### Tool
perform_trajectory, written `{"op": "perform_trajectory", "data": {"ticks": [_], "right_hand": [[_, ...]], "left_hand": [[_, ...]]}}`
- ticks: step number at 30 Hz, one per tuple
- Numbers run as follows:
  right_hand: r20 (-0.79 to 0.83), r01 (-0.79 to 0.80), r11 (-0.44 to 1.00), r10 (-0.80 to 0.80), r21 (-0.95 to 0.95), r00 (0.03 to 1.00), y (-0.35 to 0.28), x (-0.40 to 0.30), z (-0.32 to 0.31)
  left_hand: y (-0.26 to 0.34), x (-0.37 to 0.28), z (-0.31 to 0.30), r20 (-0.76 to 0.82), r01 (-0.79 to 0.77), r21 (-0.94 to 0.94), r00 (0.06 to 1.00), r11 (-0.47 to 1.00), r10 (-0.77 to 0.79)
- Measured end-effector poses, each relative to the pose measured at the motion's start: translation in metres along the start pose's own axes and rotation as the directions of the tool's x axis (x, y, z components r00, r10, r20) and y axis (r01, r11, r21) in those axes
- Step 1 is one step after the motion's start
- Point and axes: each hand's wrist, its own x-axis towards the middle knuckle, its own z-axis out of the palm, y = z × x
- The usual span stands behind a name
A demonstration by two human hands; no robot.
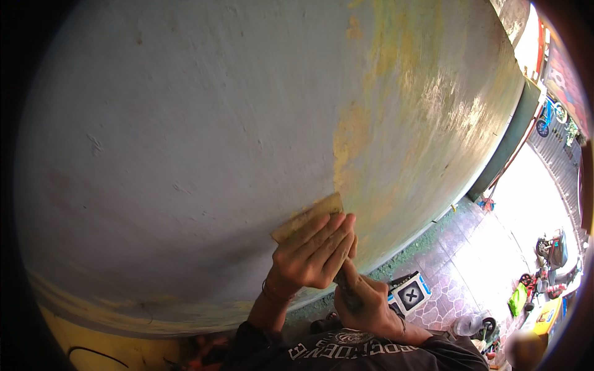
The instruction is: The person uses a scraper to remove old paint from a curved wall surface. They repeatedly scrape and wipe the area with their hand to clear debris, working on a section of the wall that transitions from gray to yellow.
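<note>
A broad-bladed scraper (pixel 308 219) lies with its flat, yellowish-stained blade against the painted wall (pixel 222 120). My right hand (pixel 364 299) is wrapped around its dark handle, most of which the fingers hide. The fingers of my left hand (pixel 313 257) lie close together on the blade and press it to the wall; my left thumb is hidden. Left of the blade the wall is smooth grey with small nicks. On the right it shows yellow and greenish patches (pixel 350 143) with streaks. A shadow falls on the wall left of the tool.
Below the wall is a patterned tile floor (pixel 436 294) with a printed box (pixel 411 294) near my right arm. Farther right are a clear plastic container (pixel 468 324), a bright green item (pixel 517 299), a parked motorcycle (pixel 553 249) and a blue bicycle (pixel 548 116). The wall ends at the upper right.
</note>
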Motion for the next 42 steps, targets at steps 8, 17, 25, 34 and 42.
{"op": "perform_trajectory", "data": {"ticks": [8, 17, 25, 34, 42], "right_hand": [[0.023, -0.025, 0.999, 0.025, -0.023, 0.999, 0.0, 0.001, -0.003], [0.076, -0.068, 0.998, 0.068, -0.013, 0.995, -0.006, 0.001, -0.005], [0.069, -0.039, 0.998, 0.036, 0.043, 0.997, -0.011, 0.001, -0.008], [0.132, -0.095, 0.992, 0.084, 0.079, 0.988, -0.014, 0.003, -0.009], [0.122, -0.087, 0.994, 0.079, 0.061, 0.989, -0.009, 0.001, -0.007]], "left_hand": [[0.001, 0.001, 0.0, -0.051, -0.004, -0.019, 0.999, 1.0, 0.003], [0.001, -0.002, -0.004, -0.029, 0.002, -0.014, 1.0, 1.0, -0.002], [0.002, 0.001, -0.008, -0.036, 0.022, -0.012, 0.999, 1.0, -0.023], [0.001, 0.001, -0.011, -0.045, 0.036, 0.001, 0.998, 0.999, -0.036], [0.0, -0.002, -0.009, -0.009, 0.076, 0.032, 0.997, 0.997, -0.076]]}}
